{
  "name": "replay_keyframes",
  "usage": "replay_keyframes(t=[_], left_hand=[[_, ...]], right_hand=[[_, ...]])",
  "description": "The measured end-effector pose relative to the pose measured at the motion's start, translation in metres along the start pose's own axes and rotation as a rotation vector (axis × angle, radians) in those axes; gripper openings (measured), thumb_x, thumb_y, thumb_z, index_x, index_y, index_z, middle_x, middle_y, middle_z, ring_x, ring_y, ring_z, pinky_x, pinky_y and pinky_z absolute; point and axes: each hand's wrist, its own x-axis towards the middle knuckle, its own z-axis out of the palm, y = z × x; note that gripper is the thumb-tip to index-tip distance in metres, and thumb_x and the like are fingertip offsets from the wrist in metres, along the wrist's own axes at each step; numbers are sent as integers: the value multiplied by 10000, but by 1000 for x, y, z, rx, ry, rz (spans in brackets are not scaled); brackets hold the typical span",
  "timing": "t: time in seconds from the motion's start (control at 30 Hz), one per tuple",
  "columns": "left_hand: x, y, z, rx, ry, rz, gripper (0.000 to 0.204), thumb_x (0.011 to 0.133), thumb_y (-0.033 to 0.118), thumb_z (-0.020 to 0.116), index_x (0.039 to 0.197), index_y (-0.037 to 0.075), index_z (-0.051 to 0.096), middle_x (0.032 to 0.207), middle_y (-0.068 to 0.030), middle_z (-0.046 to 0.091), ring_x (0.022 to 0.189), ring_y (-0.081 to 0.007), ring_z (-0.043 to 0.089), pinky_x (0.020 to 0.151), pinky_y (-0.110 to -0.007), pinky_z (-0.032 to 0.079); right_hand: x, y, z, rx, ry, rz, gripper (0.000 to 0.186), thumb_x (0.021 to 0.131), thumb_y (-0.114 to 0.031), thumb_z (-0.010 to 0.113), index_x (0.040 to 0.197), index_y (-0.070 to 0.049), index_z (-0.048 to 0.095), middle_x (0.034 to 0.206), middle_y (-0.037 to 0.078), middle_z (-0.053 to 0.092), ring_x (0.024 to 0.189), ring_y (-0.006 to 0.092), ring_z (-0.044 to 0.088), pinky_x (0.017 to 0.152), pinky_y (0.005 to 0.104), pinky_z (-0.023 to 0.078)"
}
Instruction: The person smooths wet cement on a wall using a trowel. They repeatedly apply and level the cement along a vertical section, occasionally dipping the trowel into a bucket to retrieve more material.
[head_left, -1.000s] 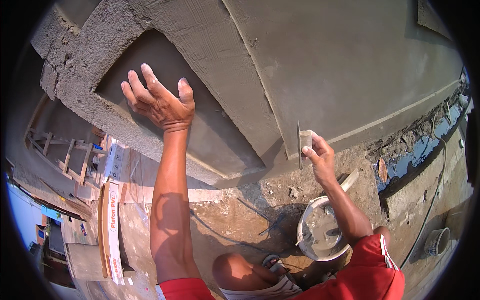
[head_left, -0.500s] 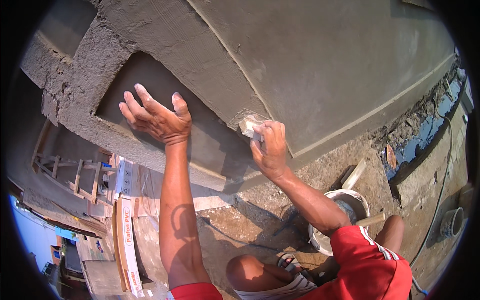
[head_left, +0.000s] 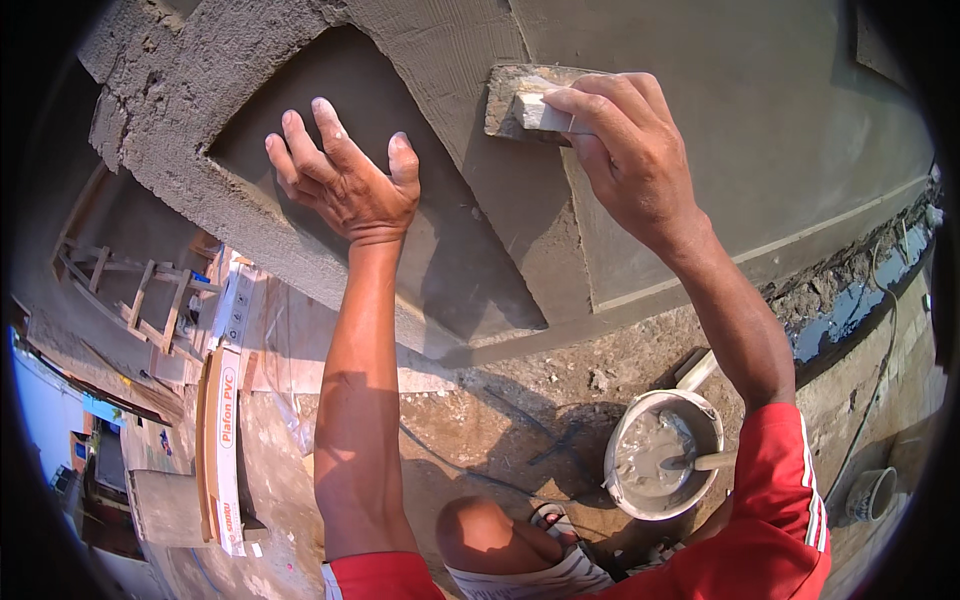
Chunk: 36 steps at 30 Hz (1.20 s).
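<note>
My right hand (head_left: 640, 160) grips the pale block handle of a small plastering float (head_left: 503, 104). The float's thin flat plate lies against the wet grey plaster, on the band between a sunken panel and the smooth wall (head_left: 760, 130). My left hand (head_left: 352, 190) has its fingers spread and holds nothing. It is in front of the dark recessed panel (head_left: 330, 75); whether it touches the surface I cannot tell. Below my right forearm stands a round bucket (head_left: 613, 465) of wet grey mortar, with a tool handle (head_left: 716, 461) sticking out over its rim.
At the lower left is a long white box (head_left: 229, 430), with a wooden frame (head_left: 150, 295) beyond it. A piece of wood (head_left: 697, 371) lies behind the bucket. On the right are a puddle (head_left: 855, 295), a cable (head_left: 884, 370) and another bucket (head_left: 872, 494).
My right hand has carried the float up along the plaster band, away from the lower corner. My left hand stays spread at the recess. The view has shifted, showing more of the mortar bucket.
</note>
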Motion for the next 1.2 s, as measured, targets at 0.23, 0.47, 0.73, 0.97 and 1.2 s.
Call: replay_keyframes(t=[0.23,0.47,0.73,0.97,1.2], left_hand=[[-1,5,1,-23,13,-17,742,834,506,509,1413,47,437,1465,-177,295,1380,-436,231,1073,-576,262],[1,8,-2,-37,-8,-15,757,831,459,528,1445,38,389,1464,-181,293,1364,-442,250,1096,-570,250],[1,-2,-5,-45,-2,-25,793,805,493,569,1446,65,379,1473,-181,282,1384,-444,224,1091,-577,258],[1,3,-8,-47,-40,-49,772,858,515,536,1451,46,373,1481,-171,285,1377,-447,246,1090,-577,254],[1,5,-7,-60,-29,-59,769,821,498,546,1438,61,403,1482,-183,293,1390,-449,228,1088,-593,252]], right_hand=[[-179,-19,35,85,-617,-73,389,775,-52,660,1155,-111,600,1071,55,560,990,239,512,798,375,476],[-128,-29,2,255,-501,84,406,792,23,655,1179,-77,588,1055,91,577,938,283,525,804,400,477],[115,7,-26,-90,-13,-47,342,847,8,666,1168,-106,644,1066,78,662,1006,254,615,841,365,517],[127,7,-15,-117,-58,-292,332,845,-2,669,1158,-109,641,1077,61,656,1015,247,603,843,368,519],[-49,0,2,-93,-628,-324,371,839,-126,658,1201,-164,585,1117,34,518,1056,213,484,846,375,448]])
